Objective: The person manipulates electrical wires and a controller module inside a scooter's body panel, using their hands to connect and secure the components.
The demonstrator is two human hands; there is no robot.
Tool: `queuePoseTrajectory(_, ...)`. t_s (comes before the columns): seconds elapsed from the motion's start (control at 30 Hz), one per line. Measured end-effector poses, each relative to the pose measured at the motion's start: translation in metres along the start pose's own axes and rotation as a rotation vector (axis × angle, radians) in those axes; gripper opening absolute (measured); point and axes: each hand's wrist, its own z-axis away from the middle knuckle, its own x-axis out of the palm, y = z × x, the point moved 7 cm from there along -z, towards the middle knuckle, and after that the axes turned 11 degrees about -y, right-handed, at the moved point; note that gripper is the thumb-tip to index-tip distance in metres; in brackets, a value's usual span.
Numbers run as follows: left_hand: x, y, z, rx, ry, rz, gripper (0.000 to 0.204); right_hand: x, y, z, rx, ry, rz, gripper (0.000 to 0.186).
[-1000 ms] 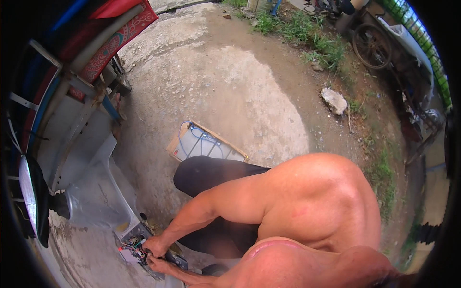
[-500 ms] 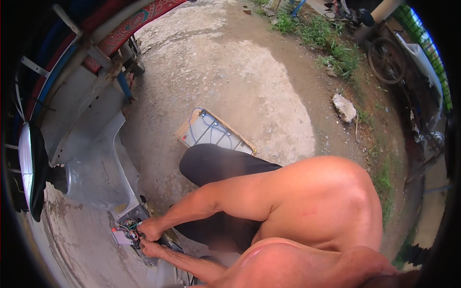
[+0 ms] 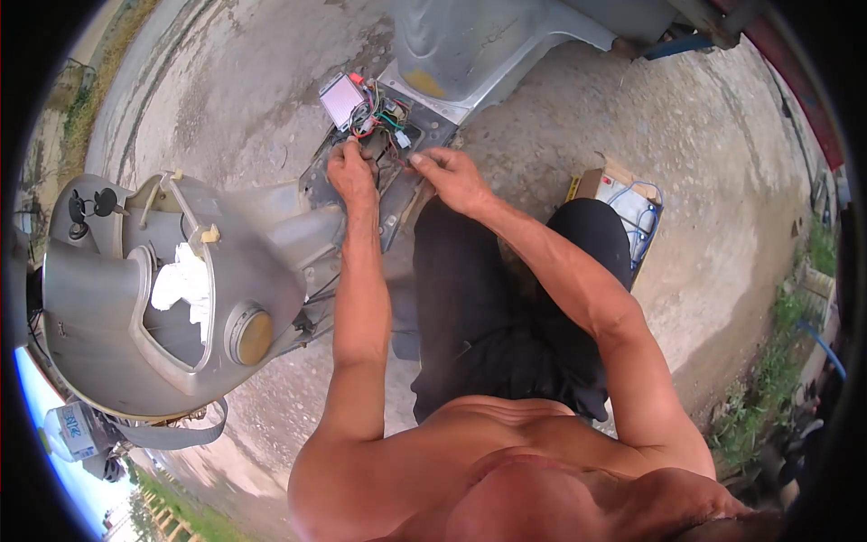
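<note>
Both the left hand [image 3: 353, 172] and the right hand [image 3: 454, 181] show in the head view with bent fingers over an open grey frame [image 3: 397, 199]; whether either pinches a wire, I cannot tell. Tangled coloured wires [image 3: 377, 116] lie just beyond the left hand's fingertips, touching a pale box [image 3: 342, 100], with a white connector [image 3: 402, 140] nearer the right hand.

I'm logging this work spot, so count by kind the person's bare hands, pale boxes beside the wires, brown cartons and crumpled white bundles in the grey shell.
Hands: 2, left hand and right hand
Pale box: 1
Brown carton: 1
White bundle: 1
Total: 5
</note>
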Motion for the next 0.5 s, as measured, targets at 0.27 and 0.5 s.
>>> queuePoseTrajectory(0.27,0.014,0.005,0.004,0.096,0.016,-0.126,0.023,-0.136,-0.035,0.036,0.05,0.158,0.322,0.024)
queuePoseTrajectory(0.5,0.016,-0.003,-0.001,0.151,0.004,-0.002,0.017,-0.3,-0.012,0.107,0.178,0.405,0.684,0.018)
